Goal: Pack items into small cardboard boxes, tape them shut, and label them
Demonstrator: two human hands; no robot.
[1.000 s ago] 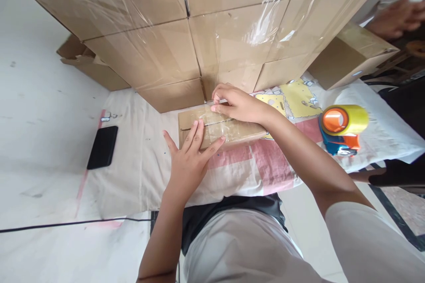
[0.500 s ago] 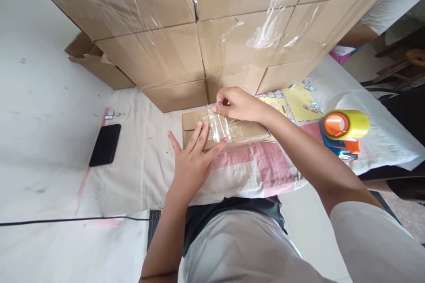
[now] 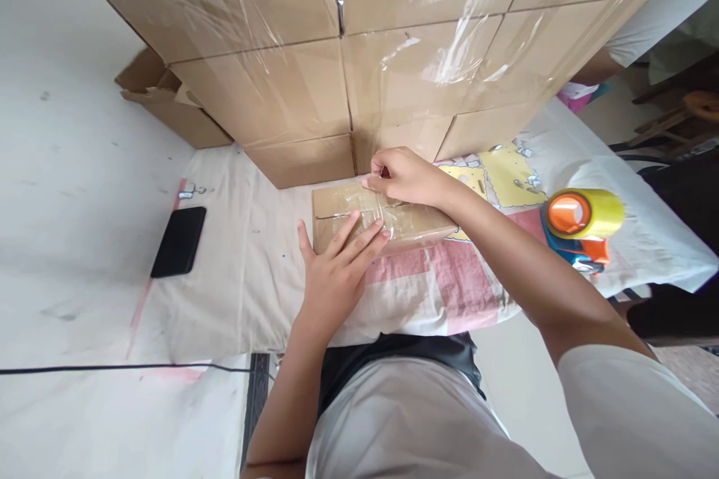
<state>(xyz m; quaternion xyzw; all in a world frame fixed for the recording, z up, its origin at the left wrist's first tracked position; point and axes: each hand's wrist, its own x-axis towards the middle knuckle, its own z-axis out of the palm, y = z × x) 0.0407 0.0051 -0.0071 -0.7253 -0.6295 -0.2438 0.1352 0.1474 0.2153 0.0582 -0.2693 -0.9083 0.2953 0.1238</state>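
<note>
A small cardboard box [image 3: 419,228] lies in front of me, with clear packing tape [image 3: 387,211] across its top. My left hand [image 3: 337,269] rests on the near left part of the box, fingers spread, its fingertips on the tape. At the far edge of the box, my right hand [image 3: 404,174] is closed in a pinch on the end of the tape. To the right stands a tape dispenser [image 3: 601,248] in blue and orange, bearing a yellow tape roll [image 3: 607,213].
A tall stack of cardboard boxes [image 3: 416,75] wrapped in clear film rises just behind. An open carton [image 3: 180,116] sits by the wall, and a black phone [image 3: 178,241] lies on the cloth-covered table [image 3: 269,254]. Another person's arm [image 3: 595,66] shows at the upper right.
My left hand has shifted slightly right over the tape, its fingers now reaching across it. The tape lies flatter on the box. My right hand keeps its pinch at the far edge.
</note>
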